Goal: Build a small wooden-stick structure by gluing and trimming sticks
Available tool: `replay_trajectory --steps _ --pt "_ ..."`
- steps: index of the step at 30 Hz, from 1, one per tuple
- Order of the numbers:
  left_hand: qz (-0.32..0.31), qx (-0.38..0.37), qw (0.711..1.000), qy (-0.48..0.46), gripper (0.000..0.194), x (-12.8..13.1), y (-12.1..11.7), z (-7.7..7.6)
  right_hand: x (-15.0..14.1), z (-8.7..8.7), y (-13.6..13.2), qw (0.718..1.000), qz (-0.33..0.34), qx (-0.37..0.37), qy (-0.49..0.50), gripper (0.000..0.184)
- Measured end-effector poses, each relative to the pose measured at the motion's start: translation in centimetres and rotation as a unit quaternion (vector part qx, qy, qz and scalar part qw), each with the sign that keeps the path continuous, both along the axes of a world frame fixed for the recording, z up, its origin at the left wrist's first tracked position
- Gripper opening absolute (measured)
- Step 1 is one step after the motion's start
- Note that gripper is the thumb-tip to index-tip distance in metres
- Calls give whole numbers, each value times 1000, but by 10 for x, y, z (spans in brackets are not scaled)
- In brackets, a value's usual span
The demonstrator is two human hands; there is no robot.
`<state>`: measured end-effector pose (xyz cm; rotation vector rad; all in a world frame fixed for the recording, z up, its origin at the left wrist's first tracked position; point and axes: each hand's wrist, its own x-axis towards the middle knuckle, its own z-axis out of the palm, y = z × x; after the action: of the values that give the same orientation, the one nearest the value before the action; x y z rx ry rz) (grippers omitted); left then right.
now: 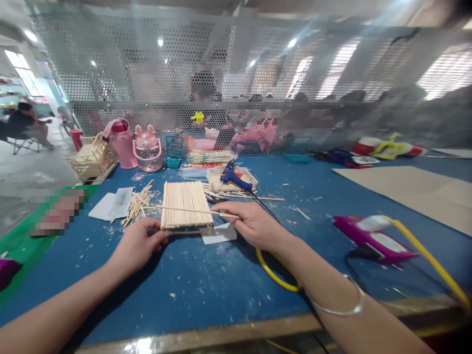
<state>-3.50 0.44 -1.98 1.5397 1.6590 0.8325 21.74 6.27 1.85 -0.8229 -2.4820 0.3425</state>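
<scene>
My left hand pinches the near left corner of a panel of wooden sticks set side by side. The panel is held tilted over the blue table. Between thumb and fingers of my right hand is a thin wooden stick, which lies across the front of the panel and reaches past its left side. Just below the panel's right corner lies a piece of white paper. To the left of the panel is a loose pile of short sticks.
Behind the panel a blue glue gun rests on a wooden stick frame. A pink bottle and a rabbit-eared bottle stand back left. At right are a purple device and cardboard. A perforated metal screen rises behind.
</scene>
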Motion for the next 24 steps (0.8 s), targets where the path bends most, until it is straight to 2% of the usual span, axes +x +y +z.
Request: replay_trajectory --steps 3,5,8,12,15,18,21,24 --pt "-36 -1 999 4 27 -8 2 6 0 -2 2 1000 15 9 -19 27" --pt "-43 33 998 21 33 -15 3 10 1 -2 3 999 25 9 -22 24" --pt "-40 85 994 50 25 -24 5 13 3 0 6 999 14 4 -34 23" --pt "-17 99 994 30 21 -29 8 11 5 1 8 999 -2 -4 -44 23" --pt "-17 74 997 -27 21 -27 9 10 5 1 8 999 -4 -7 -40 24" --pt "-18 14 996 -83 18 -22 7 13 5 0 8 999 -10 -7 -39 23" --pt "-5 -34 994 -102 21 -17 5 16 5 -1 9 999 -10 -11 -39 23" --pt "-2 -43 993 -110 23 -15 5 16 4 -2 10 999 -6 -15 -36 24"
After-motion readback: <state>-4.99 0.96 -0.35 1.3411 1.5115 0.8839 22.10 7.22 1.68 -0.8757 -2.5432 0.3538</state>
